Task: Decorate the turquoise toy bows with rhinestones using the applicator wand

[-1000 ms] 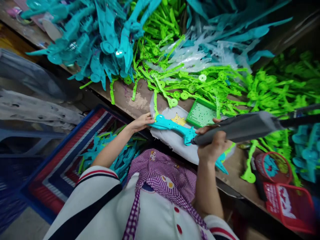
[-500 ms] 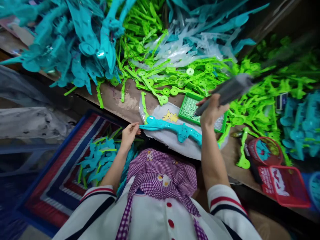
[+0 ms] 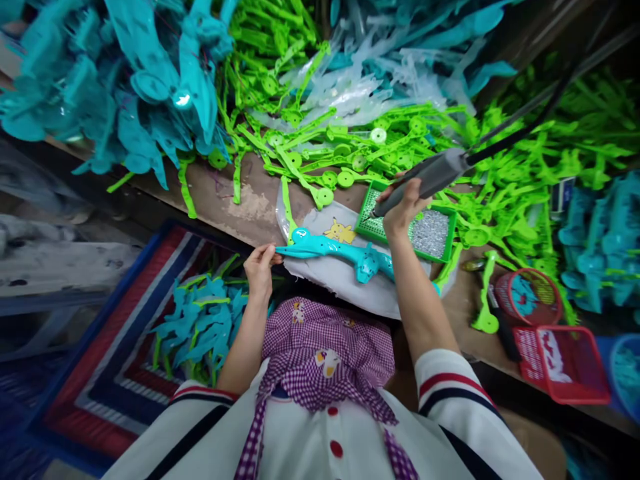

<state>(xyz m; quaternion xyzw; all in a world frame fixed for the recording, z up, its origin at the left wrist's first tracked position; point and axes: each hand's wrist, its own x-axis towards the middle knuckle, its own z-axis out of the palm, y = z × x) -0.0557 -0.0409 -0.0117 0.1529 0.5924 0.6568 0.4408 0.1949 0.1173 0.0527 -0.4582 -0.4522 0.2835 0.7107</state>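
A teal plastic toy part (image 3: 336, 251) lies across a pale cloth with a yellow cartoon figure (image 3: 345, 277) at the bench's near edge. My left hand (image 3: 260, 267) pinches the part's left tip. My right hand (image 3: 400, 207) grips a grey corded electric screwdriver (image 3: 430, 177). Its tip points down into a green tray of small screws (image 3: 427, 233), just behind the teal part.
Heaps of teal parts (image 3: 140, 87) and green parts (image 3: 350, 147) cover the wooden bench (image 3: 250, 197). Red baskets (image 3: 560, 360) stand at the right. Below the bench on the left, a striped bag (image 3: 115, 347) holds more teal and green parts.
My right hand lifted the screwdriver off the teal part and carried it back to the green screw tray. My left hand slid to the part's left tip.
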